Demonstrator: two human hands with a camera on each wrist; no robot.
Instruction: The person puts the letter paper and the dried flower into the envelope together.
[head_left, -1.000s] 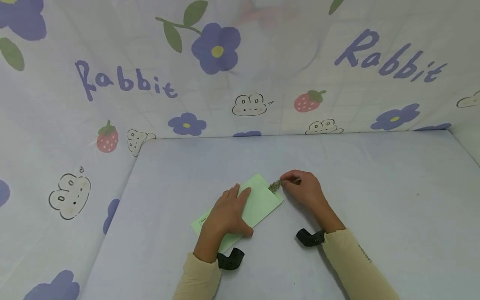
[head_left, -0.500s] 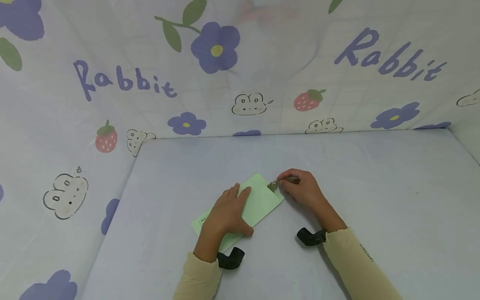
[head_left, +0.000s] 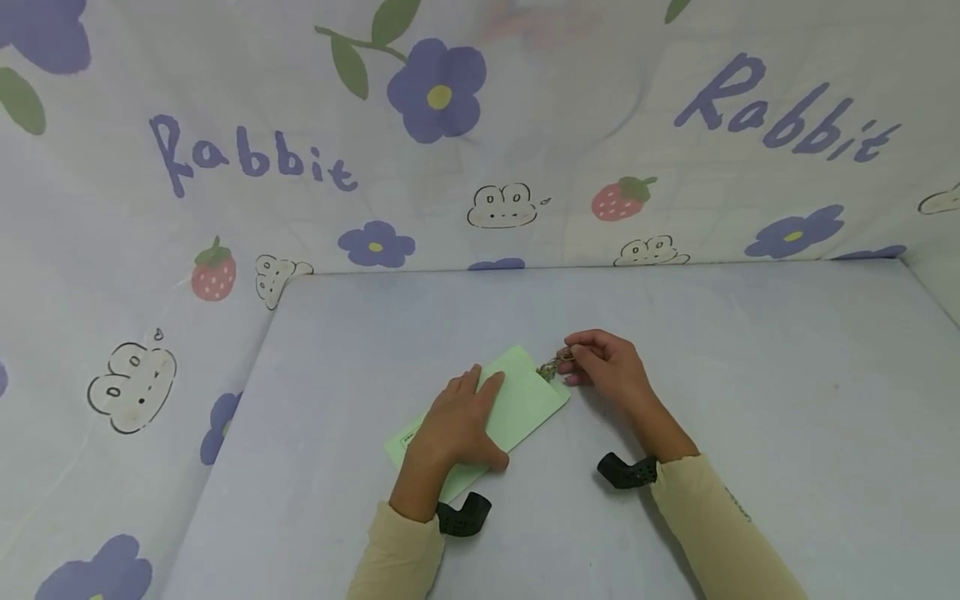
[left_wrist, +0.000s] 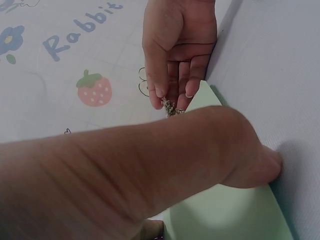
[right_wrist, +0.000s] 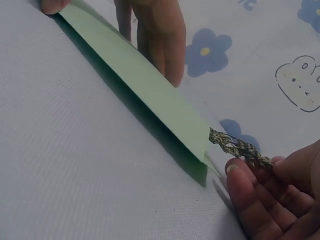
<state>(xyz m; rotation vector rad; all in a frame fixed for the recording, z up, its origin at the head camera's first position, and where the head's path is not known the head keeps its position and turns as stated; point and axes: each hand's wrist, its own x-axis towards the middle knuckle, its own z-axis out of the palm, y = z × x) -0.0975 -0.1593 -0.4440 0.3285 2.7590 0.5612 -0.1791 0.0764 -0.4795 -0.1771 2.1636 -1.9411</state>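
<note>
A pale green envelope lies slanted on the table, its opening towards the right. My left hand rests on it with fingers spread and the thumb reaching past the near edge. From the opening sticks a dried-looking, brown-green sprig; its other part is hidden inside. The outer end of the sprig is pinched between thumb and fingers of my right hand, just beyond the opening. In the left wrist view, my left thumb covers much of the envelope.
Behind the table hangs a white cloth printed with flowers, strawberries and "Rabbit" lettering. Black curved devices sit on both wrists, at the ends of beige sleeves.
The right hand first came slightly closer to the envelope's opening, then drew back up and to the right, its fingers now more spread around the sprig. The left hand has stayed on the envelope.
</note>
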